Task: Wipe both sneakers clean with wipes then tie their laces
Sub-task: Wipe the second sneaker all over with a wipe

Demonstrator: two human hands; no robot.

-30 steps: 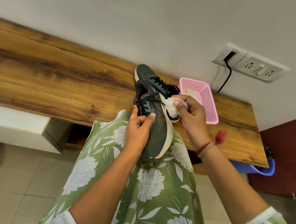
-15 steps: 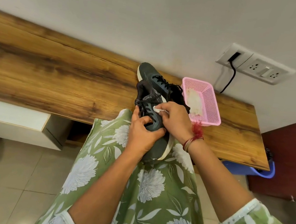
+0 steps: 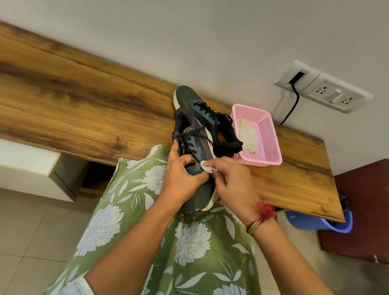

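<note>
The task is in its first part, I judge: one sneaker is being wiped, and no lace is tied as far as I can see. The held sneaker [image 3: 202, 148] lies on the lap, just left of the basket [image 3: 269, 136] and on its near side. Its heel is up by the basket's near left corner and its toe points toward the person. The left hand [image 3: 181, 180] is curled round the front part and grips it from the side away from the basket. The right hand [image 3: 231, 180] pinches a small folded wipe [image 3: 207, 167] between thumb and fingers and presses it on the upper, on the side that faces the basket. The laces [image 3: 189, 141] of this sneaker run loose over the tongue; if there is a knot, I cannot see it.

The second sneaker [image 3: 190, 98] stands on the worktop [image 3: 68, 103], close against the basket's left wall, partly hidden behind the held one; whether it touches the wall I cannot tell. Its laces also look loose, and I cannot say if it is already wiped. Inside the basket lie spare wipes [image 3: 247, 135], so there is material for it.

What is left, in my judgement: to finish this upper and the sole edge, perhaps to clean the second sneaker, and then to tie the laces of both
</note>
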